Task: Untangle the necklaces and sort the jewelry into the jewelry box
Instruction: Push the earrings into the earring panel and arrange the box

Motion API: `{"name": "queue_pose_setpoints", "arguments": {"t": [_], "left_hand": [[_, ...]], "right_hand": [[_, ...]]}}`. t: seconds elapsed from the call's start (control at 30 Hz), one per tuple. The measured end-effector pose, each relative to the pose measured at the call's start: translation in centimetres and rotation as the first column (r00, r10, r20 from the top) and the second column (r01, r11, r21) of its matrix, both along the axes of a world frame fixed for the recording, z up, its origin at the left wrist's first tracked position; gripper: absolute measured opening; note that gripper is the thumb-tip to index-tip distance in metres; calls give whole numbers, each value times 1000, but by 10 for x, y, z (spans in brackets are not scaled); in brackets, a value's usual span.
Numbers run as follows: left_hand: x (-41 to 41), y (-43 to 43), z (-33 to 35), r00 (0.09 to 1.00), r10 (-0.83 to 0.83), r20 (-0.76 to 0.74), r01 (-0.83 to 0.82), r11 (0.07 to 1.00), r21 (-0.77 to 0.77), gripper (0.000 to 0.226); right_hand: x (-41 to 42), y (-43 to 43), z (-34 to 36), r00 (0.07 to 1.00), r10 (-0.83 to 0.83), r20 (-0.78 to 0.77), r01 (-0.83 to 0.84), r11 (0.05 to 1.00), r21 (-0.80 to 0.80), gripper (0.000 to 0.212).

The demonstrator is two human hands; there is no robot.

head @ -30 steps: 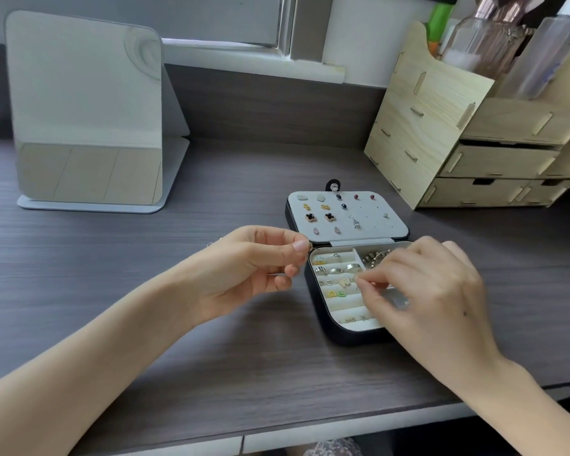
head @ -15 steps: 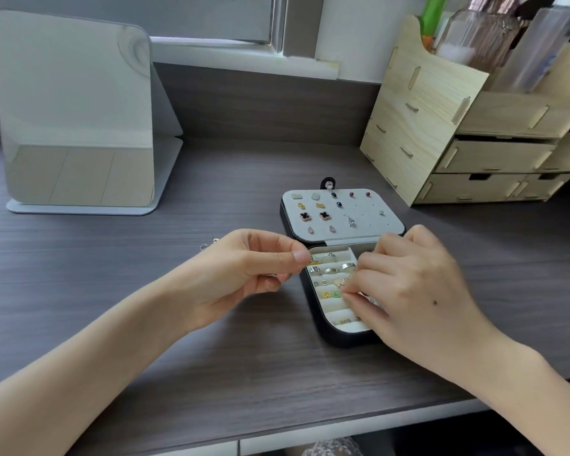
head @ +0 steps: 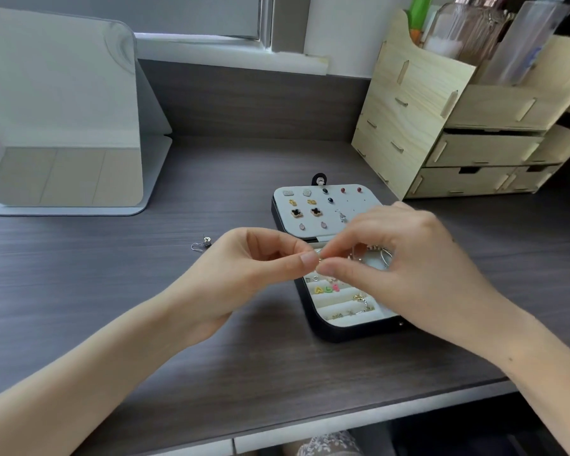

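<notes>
Jewelry box (head: 343, 334) holding small jewelry (head: 325, 288), one earring (head: 202, 244) left of it, my left hand (head: 244, 274) and right hand (head: 408, 268) pinching one silver piece (head: 319, 259)

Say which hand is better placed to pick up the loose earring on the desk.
Left, probably. The earring lies just beside the left hand; the right hand is over the jewelry box, farther away. Both pinch a small piece, so the left must release first.

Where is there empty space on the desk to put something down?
Bare desk lies between the mirror and the jewelry box, behind the earring, and between the box and the desk's front edge. Crowded: over the box, where the left hand and right hand pinch a small silver piece, and by the wooden organizer.
</notes>
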State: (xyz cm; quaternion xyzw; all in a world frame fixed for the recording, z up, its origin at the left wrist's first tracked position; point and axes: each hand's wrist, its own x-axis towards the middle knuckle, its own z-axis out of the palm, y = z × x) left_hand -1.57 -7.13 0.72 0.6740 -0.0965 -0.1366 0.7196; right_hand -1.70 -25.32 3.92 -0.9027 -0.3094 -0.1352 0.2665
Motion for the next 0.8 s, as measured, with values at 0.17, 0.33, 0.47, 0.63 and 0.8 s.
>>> {"name": "queue_pose_setpoints", "arguments": {"t": [0.17, 0.33, 0.47, 0.63, 0.8], "left_hand": [[-1, 1, 3, 999, -35, -14, 34, 998, -47, 10], [3, 4, -6, 985, -54, 162, 41, 996, 82, 17], [8, 5, -23, 645, -269, 715, -290, 780, 555, 24], [10, 6, -28, 567, -381, 730, -318, 716, 621, 27], [13, 8, -30, 556, -405, 726, -316, 705, 635, 29]], "right_hand": [[3, 6, 14, 977, 52, -207, -36, 996, 79, 9], [8, -5, 18, 893, 39, -448, 8, 995, 104, 8], [14, -24, 4, 797, -52, -601, 146, 983, 108, 4], [15, -31, -9, 748, -69, -660, 198, 972, 124, 32], [12, -25, -6, 778, -79, -623, 162, 984, 76, 4]]}}
